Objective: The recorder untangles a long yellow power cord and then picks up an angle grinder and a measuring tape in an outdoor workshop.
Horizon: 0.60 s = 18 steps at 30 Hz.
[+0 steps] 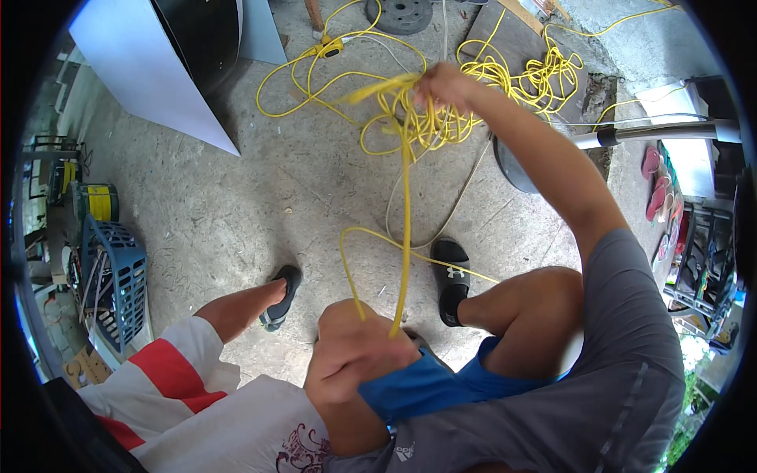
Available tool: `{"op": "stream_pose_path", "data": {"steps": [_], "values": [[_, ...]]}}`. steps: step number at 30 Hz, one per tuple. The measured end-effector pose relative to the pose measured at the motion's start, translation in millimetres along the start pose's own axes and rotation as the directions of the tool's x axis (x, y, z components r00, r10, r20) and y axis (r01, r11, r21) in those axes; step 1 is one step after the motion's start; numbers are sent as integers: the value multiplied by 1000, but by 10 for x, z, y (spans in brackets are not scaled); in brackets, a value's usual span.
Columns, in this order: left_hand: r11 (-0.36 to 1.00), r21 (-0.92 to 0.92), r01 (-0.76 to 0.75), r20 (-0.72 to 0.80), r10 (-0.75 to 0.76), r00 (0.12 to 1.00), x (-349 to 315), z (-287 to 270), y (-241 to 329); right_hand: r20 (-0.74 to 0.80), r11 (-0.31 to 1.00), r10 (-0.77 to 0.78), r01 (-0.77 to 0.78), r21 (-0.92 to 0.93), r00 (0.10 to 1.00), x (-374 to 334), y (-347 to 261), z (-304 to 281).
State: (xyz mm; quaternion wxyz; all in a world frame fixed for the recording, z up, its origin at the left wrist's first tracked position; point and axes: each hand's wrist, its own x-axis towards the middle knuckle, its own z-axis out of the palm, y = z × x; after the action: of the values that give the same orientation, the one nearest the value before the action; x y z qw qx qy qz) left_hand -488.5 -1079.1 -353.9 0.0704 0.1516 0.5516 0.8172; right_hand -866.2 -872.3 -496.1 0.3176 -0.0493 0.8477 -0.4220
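Both my hands are on a long yellow electrical cord (407, 213). Low in the view, my left hand (359, 355) is blurred by motion, its fingers closed on the cord in front of my knee. Reaching far forward, my right hand (443, 87) grips the cord at the tangled pile (430, 126) on the concrete floor. A taut length runs between the two hands, and a loose loop (347, 248) curves down to the left one. A yellow cord connector (331, 49) lies on the floor beyond the pile, to the left.
Another person's leg (248, 307) in white and red shorts (169, 370) stands at my left. Around are a white panel (150, 75), a round black weight plate (400, 14), a blue plastic basket (118, 284), a metal pole (654, 134) and pink slippers (656, 197).
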Motion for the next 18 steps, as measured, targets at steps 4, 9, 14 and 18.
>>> {"op": "stream_pose_path", "data": {"steps": [4, 9, 14, 18], "values": [[989, -65, 133, -17, -134, 991, -161, 1, 151, -348, 994, -106, 97, -44, 931, 553, -452, -662], [933, -13, 360, 239, -347, 907, -121, 37, 78, -272, 844, -405, 242, -479, 873, 672, -712, -552], [959, -44, 278, 188, -266, 945, 14, 189, -98, -81, 545, -612, 345, -764, 786, 523, -749, -193], [959, -85, 270, 155, -255, 954, 65, 189, -270, -94, 656, -309, 140, -741, 946, -55, 144, 145]]}}
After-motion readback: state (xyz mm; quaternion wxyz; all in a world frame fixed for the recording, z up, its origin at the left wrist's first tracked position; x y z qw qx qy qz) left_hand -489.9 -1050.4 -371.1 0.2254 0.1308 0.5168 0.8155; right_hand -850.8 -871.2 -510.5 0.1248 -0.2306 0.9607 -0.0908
